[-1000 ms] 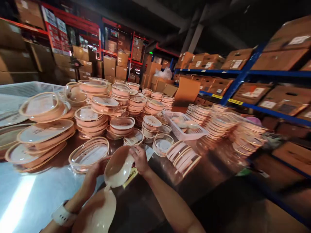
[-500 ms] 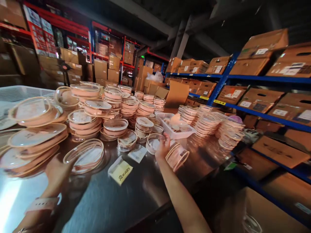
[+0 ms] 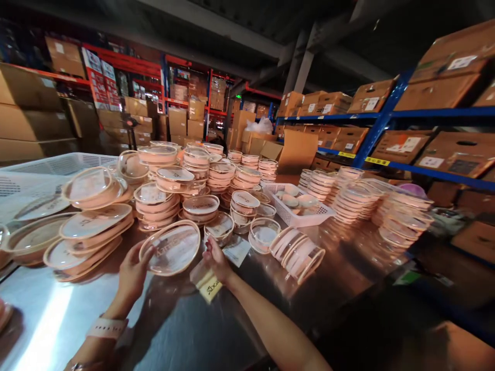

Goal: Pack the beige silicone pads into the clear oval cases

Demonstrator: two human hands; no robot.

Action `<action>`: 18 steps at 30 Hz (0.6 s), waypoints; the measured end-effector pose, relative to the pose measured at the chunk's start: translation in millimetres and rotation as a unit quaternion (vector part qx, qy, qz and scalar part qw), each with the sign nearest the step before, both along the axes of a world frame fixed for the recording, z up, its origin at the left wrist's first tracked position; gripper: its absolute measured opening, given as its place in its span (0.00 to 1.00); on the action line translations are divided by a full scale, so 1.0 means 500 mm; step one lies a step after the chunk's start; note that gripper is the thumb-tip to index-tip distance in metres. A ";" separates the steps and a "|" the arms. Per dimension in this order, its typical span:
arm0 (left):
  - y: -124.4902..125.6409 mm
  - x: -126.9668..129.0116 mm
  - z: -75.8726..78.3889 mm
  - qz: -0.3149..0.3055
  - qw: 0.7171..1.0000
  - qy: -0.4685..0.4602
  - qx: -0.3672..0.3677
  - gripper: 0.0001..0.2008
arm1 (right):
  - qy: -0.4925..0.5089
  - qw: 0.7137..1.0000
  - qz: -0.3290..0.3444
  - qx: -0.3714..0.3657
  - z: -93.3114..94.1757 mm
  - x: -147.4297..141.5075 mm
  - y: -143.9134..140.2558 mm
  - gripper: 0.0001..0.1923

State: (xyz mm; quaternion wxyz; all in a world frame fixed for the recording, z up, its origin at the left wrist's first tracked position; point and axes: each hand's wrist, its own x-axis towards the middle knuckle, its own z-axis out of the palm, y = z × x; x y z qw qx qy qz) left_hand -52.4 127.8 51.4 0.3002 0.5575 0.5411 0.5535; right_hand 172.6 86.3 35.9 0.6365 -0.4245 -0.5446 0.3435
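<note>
Standing on the far left is a white basket point(image 3: 83, 161) with holes in its sides. Next to it, big oval cases point(image 3: 96, 221) sit on top of each other, I guess because flat things pile up well and take less room. Then comes the left hand point(image 3: 133, 268), with a pale band point(image 3: 107, 328) on its wrist. It pinches the left rim of a clear oval case point(image 3: 172, 251). The case is tipped up so its flat face looks at the person; maybe it is held by the edge so the face is easy to see.

So the case is just right of the left hand. Only its edge is in the pinch, and most of it sticks out toward the right hand point(image 3: 216, 263). That hand has bent fingers near the case's right side. I can't tell if it touches the case or holds anything. A yellow card point(image 3: 210, 289) is just under that hand, partly hidden, on the shiny table point(image 3: 174, 330). Farther right, apart from both hands, some smaller cases point(image 3: 297, 253) lie on their sides, then tall piles point(image 3: 356, 203) stand.
</note>
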 end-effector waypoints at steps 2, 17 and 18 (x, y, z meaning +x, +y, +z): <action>-0.020 0.018 0.008 -0.035 0.999 -0.035 -0.006 0.33 | 0.014 1.000 0.010 0.012 0.008 -0.012 -0.009 0.30; -0.043 0.069 -0.024 -0.246 0.961 -0.035 -0.126 0.33 | -0.073 0.973 -0.218 0.030 0.127 0.255 -0.053 0.27; -0.046 0.073 -0.025 -0.258 0.960 -0.008 -0.105 0.30 | -0.110 0.967 -0.227 0.021 0.110 0.239 -0.033 0.24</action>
